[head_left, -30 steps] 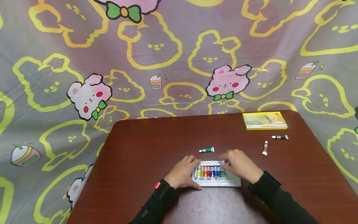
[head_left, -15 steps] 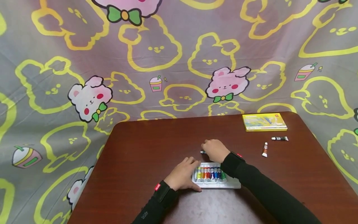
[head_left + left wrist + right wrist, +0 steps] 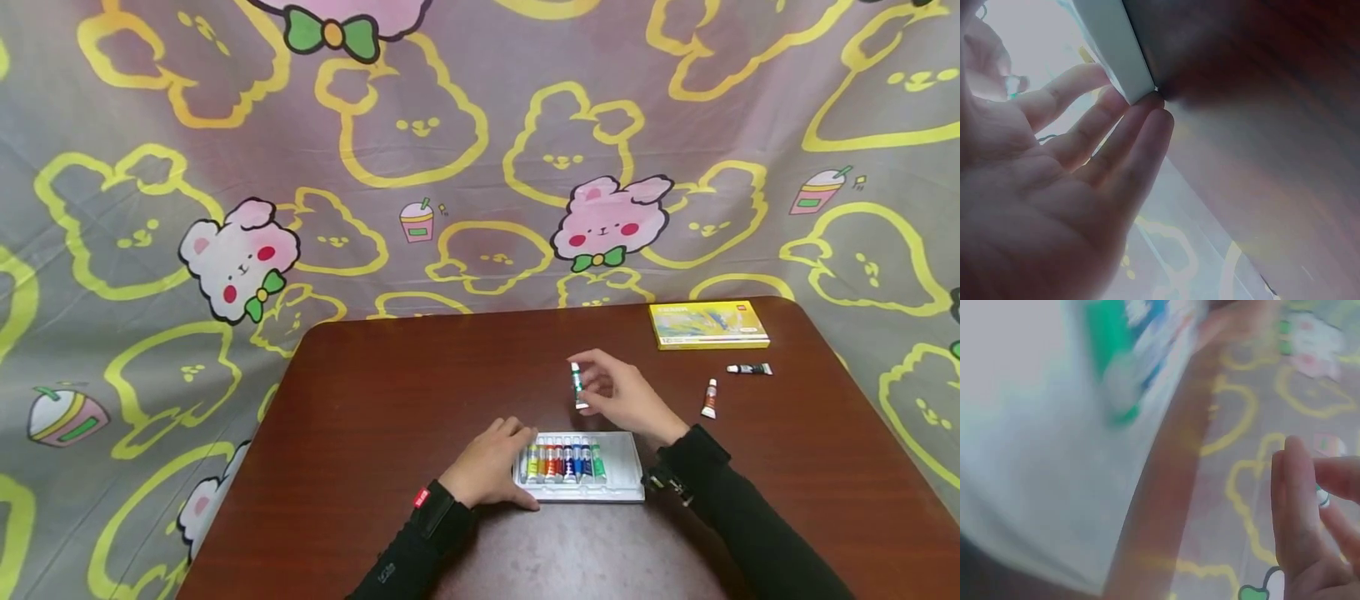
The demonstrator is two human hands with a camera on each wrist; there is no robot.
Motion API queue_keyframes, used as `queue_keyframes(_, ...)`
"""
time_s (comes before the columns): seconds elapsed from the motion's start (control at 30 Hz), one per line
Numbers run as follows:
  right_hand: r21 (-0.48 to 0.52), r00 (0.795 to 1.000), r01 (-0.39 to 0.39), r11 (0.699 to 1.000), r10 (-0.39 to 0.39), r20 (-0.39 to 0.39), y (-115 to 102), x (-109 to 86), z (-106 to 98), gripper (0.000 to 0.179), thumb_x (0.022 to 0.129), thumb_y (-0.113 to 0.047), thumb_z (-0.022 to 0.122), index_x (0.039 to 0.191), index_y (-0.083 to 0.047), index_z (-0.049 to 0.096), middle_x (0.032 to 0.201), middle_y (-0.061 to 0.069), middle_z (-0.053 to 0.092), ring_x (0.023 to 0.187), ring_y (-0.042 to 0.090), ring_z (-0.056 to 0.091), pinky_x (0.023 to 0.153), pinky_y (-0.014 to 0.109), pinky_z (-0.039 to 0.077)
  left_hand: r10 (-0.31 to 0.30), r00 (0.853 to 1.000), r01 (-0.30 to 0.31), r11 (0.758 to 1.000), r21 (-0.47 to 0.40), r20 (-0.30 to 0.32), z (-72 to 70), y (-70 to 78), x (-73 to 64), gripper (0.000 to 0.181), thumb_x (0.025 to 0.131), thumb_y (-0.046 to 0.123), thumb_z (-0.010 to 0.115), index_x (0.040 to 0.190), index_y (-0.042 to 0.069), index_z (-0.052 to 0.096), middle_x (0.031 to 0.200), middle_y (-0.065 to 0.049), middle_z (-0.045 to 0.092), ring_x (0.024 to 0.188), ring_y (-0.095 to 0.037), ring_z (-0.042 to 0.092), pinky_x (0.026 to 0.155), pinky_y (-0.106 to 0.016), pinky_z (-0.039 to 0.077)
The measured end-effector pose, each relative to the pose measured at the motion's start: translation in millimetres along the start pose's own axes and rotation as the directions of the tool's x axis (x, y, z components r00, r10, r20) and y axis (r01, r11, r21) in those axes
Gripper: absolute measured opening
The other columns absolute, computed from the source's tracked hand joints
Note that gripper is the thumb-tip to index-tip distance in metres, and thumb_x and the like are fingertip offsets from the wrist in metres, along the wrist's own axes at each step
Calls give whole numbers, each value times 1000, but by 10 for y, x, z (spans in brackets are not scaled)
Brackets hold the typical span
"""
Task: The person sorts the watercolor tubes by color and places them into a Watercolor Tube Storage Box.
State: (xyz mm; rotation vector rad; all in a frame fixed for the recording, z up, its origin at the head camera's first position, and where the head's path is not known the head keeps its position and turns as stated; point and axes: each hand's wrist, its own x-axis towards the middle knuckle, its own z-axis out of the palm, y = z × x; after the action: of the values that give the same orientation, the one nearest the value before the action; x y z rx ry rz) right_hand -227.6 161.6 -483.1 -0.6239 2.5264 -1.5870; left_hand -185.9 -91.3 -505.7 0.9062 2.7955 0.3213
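Observation:
Between thumb and fingers my right hand (image 3: 628, 398) pinches a small green paint tube (image 3: 577, 383), held upright with its white cap up, just behind the tray. Only the cap end of this paint tube (image 3: 1322, 496) shows past the fingers in the right wrist view. My left hand (image 3: 483, 465) holds the left end of the white plastic paint tray (image 3: 624, 467), thumb at the front corner and fingers along the side. In the left wrist view, fingertips touch the edge of the tray (image 3: 1113, 50). Several paint tubes (image 3: 564, 462), yellow through red and blue to green, lie side by side in it.
A brown paint tube (image 3: 709, 398) and a black paint tube (image 3: 749, 369) lie on the brown table (image 3: 390, 400) to the right. Behind them, near the far edge, is a yellow paint box (image 3: 708, 325). A patterned cloth (image 3: 480, 167) hangs behind the table.
My right hand moved from the tray to the green paint tube lying behind it, picked it up and brought it rightward, turned upright. The left hand stays on the tray.

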Motion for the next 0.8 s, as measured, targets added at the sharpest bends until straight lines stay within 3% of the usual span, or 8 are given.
queue_keyframes(0.1,165,999,-28,986,32,-22,-7,-125,-79,56,84,-6,74,135,-16,51,101,17,64,85,23,67,72,40,62,1,1000,-1,1000,-3,-6,8,2,4,102,57,64,84,140,13,52,127,-4,56,111,-18,47,96,-40,52)
queue_keyframes(0.2,199,999,-33,980,41,-33,-11,-209,-131,63,80,-15,80,136,-16,51,103,16,66,87,23,67,75,34,61,-4,1000,4,1000,-8,-8,10,4,0,102,57,63,84,140,13,52,127,-4,56,110,-17,46,96,-40,52)
queue_keyframes(0.37,144,996,-62,988,71,-55,-29,-292,-179,67,77,-23,82,136,-13,52,102,16,67,81,20,69,75,26,60,-14,1000,14,1000,-15,0,8,14,-7,102,57,61,85,141,13,52,127,-4,56,110,-17,46,97,-40,51)
queue_keyframes(0.57,109,993,-81,991,89,-72,-60,-321,-207,66,79,-18,81,137,-11,51,103,18,67,81,18,69,74,25,60,-15,1000,15,1000,-23,-2,5,22,-9,102,57,61,85,141,12,52,127,-4,56,110,-17,46,96,-40,51)
queue_keyframes(0.63,58,995,-58,997,63,-77,-160,-348,-212,64,79,-11,80,136,-8,52,101,18,67,81,19,68,73,22,59,-13,1000,13,1000,-21,-4,8,21,-11,102,57,61,85,141,13,52,127,-4,56,110,-17,46,96,-39,51)
queue_keyframes(0.8,-149,994,6,989,-22,-103,-127,-469,-163,59,75,-8,82,130,-10,58,93,7,70,80,13,65,71,26,59,-10,1000,10,1000,-20,-5,0,27,-13,101,58,60,85,140,13,52,127,-4,56,110,-17,46,96,-39,52)
